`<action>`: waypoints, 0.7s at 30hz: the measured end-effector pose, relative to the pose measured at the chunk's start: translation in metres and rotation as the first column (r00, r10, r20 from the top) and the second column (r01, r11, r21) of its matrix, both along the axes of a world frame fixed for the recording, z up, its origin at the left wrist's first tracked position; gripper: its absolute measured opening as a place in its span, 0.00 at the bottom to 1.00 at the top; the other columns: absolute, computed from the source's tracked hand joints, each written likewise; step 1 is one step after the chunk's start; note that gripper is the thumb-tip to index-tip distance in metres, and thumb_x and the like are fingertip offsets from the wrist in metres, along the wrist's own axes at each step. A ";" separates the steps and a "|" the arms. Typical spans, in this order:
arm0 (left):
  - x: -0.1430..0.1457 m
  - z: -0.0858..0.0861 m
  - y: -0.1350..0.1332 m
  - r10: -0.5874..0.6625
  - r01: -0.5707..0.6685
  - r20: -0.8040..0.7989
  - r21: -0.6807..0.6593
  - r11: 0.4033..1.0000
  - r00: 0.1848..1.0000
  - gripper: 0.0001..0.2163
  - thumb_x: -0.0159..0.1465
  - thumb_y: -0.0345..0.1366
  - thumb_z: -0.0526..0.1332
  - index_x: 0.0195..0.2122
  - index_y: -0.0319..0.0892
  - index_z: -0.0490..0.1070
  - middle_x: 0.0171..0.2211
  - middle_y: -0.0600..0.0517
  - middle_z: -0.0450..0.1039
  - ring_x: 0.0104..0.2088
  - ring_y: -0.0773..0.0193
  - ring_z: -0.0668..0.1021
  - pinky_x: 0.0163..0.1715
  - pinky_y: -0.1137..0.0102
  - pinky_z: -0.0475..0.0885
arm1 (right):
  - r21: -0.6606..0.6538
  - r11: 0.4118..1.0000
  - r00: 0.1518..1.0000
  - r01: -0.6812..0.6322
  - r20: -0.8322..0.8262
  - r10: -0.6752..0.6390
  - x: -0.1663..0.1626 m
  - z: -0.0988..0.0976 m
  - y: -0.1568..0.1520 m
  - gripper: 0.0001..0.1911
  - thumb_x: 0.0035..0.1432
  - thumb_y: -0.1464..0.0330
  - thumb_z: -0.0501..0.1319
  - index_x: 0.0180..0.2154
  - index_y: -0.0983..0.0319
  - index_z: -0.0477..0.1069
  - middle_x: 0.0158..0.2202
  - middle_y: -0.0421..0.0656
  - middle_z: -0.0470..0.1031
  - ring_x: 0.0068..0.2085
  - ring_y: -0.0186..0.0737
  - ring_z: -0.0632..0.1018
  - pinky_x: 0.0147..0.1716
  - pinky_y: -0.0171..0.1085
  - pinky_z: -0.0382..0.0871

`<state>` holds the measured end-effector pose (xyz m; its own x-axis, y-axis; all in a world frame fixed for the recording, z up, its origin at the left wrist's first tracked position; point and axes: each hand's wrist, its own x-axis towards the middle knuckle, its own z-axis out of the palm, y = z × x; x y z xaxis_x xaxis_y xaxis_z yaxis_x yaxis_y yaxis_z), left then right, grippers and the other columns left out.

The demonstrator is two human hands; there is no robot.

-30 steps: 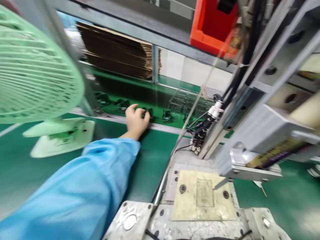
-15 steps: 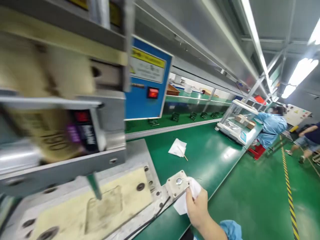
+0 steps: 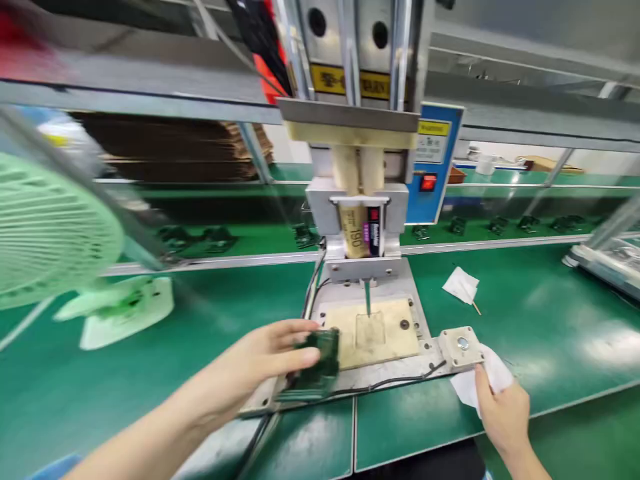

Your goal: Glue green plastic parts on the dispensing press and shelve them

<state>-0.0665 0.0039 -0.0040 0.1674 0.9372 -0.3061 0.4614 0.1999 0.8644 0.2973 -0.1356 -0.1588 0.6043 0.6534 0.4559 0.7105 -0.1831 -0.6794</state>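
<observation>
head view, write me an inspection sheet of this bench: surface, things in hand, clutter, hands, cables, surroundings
Surface: green benchtop, a seam at the front edge
Things in hand: dark green part, blurred; white tissue
Clutter: white sheet with a thin stick; light green fan at left
Hands: left hand holds the part beside the cream plate; right hand holds the tissue by the button box; whether it touches the box, cannot tell
Cables: black cable along the front of the machine base
Surroundings: blue control box with red switch; cardboard stack behind
</observation>
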 end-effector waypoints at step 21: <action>0.076 -0.036 0.022 -0.243 0.255 -0.079 0.248 0.935 0.967 0.30 0.47 0.48 0.74 0.50 0.50 0.68 0.53 0.45 0.76 0.58 0.44 0.75 0.59 0.53 0.68 | -0.038 0.998 0.997 0.045 -0.060 -0.047 -0.003 -0.003 -0.005 0.25 0.55 0.49 0.58 0.37 0.61 0.82 0.31 0.49 0.81 0.32 0.53 0.82 0.29 0.40 0.74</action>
